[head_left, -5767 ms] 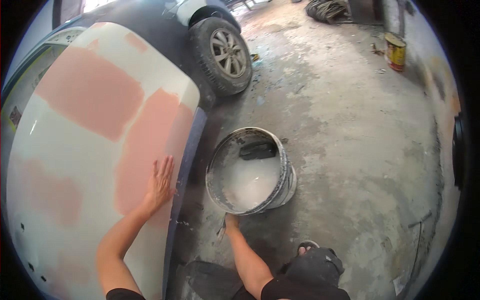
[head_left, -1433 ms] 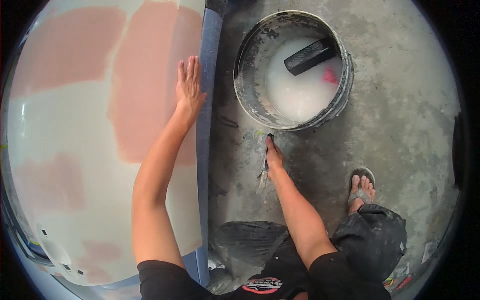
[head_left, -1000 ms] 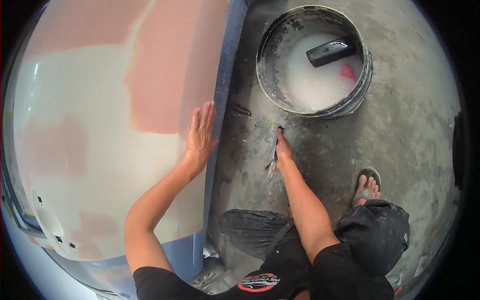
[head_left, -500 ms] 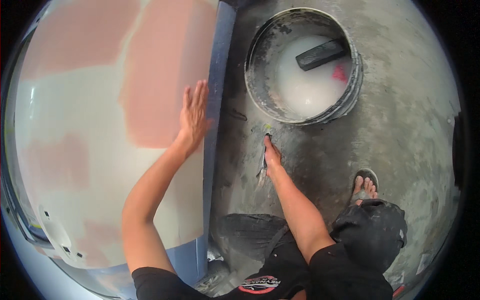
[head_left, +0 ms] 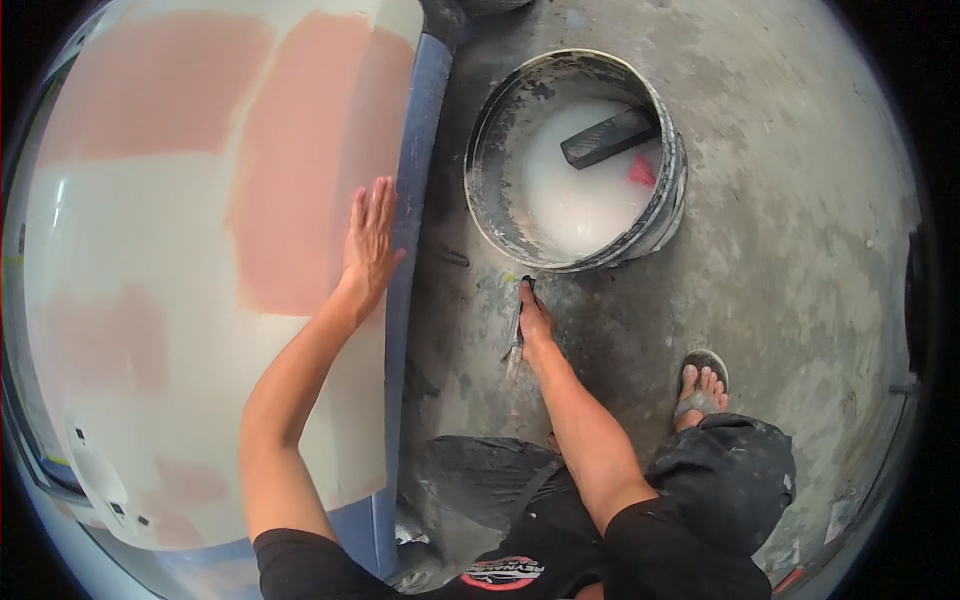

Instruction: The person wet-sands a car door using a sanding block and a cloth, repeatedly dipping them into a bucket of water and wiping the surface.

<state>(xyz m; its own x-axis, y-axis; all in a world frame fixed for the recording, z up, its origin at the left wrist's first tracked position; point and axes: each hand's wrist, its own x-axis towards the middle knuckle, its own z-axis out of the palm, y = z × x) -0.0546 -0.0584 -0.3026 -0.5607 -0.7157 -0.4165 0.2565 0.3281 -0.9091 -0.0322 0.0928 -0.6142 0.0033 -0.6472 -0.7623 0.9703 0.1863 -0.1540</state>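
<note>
Panel (head_left: 190, 240), cream with pink patches, lies under the left hand (head_left: 370, 240) and spreads well out to its left; its right edge runs just right of the thumb. This hand is open and laid flat, palm down, fingers nearly straight and close together, thumb stuck out toward the edge. It rests beside the lower end of the long patch (head_left: 300, 170), fingers pointing ahead along the panel.

About a second ago the hand lay lower, its palm past the patch's near end; now it has slid forward, back alongside the pink. Such short travel up and down the edge looks like feeling the surface, which puts the work at this border by bare touch, I judge.

A blue band (head_left: 412, 170) borders the panel, just right of the left hand. Further right, the right hand (head_left: 535, 318) is closed, pinching a thin strip (head_left: 515, 352) with a dark top end; I cannot tell what it is. This grip matches the earlier views.

Ahead of the right hand stands the bucket (head_left: 510, 120), holding milky water (head_left: 580, 215), a black block (head_left: 610, 138) and something pink (head_left: 642, 171).
</note>
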